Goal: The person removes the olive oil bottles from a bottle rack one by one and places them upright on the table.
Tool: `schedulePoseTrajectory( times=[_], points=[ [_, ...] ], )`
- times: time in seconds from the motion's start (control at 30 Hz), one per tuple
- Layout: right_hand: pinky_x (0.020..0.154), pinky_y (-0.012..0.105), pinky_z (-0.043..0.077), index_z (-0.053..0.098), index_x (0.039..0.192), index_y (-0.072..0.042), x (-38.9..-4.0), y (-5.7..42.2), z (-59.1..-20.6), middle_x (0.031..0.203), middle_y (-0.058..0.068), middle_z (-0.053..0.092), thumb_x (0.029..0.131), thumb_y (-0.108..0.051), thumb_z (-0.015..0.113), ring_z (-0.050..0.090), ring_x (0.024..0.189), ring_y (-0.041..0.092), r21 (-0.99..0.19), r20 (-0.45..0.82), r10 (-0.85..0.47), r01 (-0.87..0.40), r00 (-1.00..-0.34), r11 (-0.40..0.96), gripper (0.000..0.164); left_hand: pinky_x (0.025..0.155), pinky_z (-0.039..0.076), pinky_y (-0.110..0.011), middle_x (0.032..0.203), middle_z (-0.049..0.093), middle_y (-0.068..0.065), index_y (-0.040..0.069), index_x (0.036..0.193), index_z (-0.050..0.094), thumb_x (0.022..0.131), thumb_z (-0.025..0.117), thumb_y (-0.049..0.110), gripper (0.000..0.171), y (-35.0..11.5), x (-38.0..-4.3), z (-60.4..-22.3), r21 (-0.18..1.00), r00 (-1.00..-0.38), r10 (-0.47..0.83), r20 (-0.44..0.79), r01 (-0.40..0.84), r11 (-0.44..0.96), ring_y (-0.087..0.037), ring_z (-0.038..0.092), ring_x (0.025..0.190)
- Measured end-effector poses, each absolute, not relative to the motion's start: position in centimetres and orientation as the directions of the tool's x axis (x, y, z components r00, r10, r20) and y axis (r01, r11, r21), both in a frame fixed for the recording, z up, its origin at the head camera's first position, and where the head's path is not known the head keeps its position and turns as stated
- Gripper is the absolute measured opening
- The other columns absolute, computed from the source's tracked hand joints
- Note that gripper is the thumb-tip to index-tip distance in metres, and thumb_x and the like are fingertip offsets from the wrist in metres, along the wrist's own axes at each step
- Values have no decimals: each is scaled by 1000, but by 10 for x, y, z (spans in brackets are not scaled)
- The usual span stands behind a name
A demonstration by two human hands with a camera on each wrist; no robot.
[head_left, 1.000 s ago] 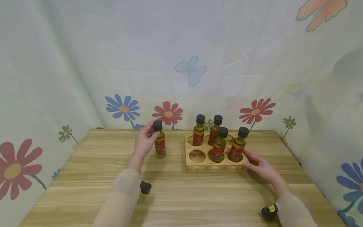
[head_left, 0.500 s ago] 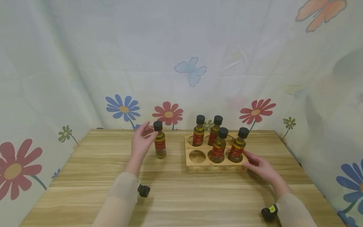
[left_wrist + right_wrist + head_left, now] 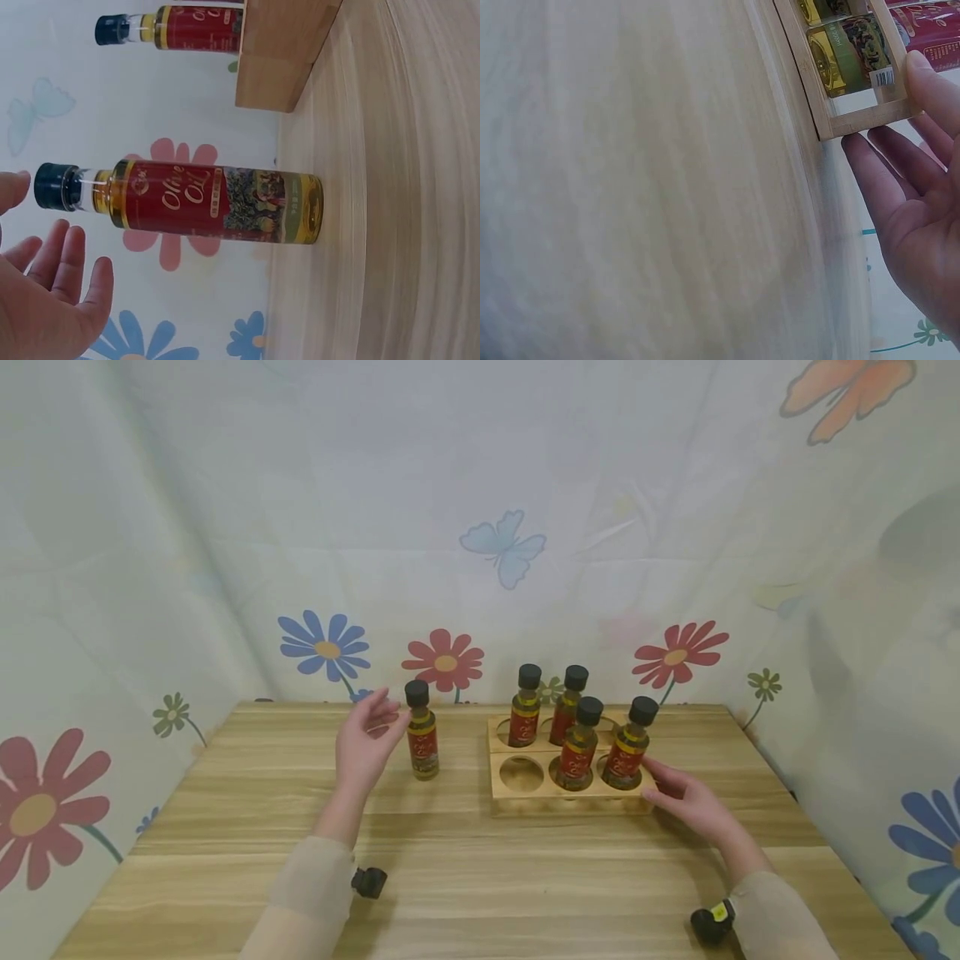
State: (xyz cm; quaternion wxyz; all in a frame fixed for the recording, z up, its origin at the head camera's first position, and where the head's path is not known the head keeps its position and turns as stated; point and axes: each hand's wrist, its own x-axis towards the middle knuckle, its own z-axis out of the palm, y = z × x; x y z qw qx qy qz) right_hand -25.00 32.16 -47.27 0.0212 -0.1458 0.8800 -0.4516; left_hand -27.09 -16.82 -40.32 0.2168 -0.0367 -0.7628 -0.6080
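Note:
An olive oil bottle (image 3: 423,747) with a black cap and red label stands upright on the table, left of the wooden rack (image 3: 498,787). My left hand (image 3: 363,747) is beside its cap, fingers spread and loosely bent. In the left wrist view a gap shows between these fingers and the bottle (image 3: 180,199). My right hand (image 3: 693,806) holds the rack's right end; in the right wrist view its thumb lies at the upper edge and the fingertips touch the end piece (image 3: 870,118). Several matching bottles (image 3: 576,756) stand in the rack's round holes.
The rack's front left hole (image 3: 522,773) has no bottle in it, and the back right one is partly hidden. A flowered cloth (image 3: 375,527) hangs behind and beside the wooden table (image 3: 480,885). A black camera (image 3: 369,882) sits at the left wrist.
My left hand has let go of the bottle's cap and drawn away to the left, its fingers opening. The bottle stays standing. My right hand and the rack have not moved.

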Motion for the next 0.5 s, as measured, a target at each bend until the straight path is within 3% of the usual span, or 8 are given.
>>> schedulePoseTrajectory(
  times=[0.33,0.43,0.5],
  points=[
    [95,11,35,39,150,1,-250,322,-473,152,22,37,98,-22,65,39,137,41,-807,86,-266,-224,-960,547,62,85,54,-31,111,69,-15,5,132,60,86,78,10,49,-154,-256,-396,901,-882,-223,415,363,237,-23,64,94],
    [99,17,38,39,150,0,-250,322,-473,152,22,37,98,-23,65,39,137,41,-804,81,-266,-221,-961,553,63,81,54,-26,109,69,-15,6,131,61,86,78,9,48,-147,-251,-394,897,-877,-221,427,382,221,-22,64,93],
    [103,27,40,39,150,0,-250,322,-473,152,22,37,98,-24,65,39,137,41,-802,80,-263,-219,-962,556,63,79,53,-22,108,70,-14,6,130,61,86,78,9,48,-142,-250,-394,894,-875,-215,435,391,218,-21,64,93]
  ],
)
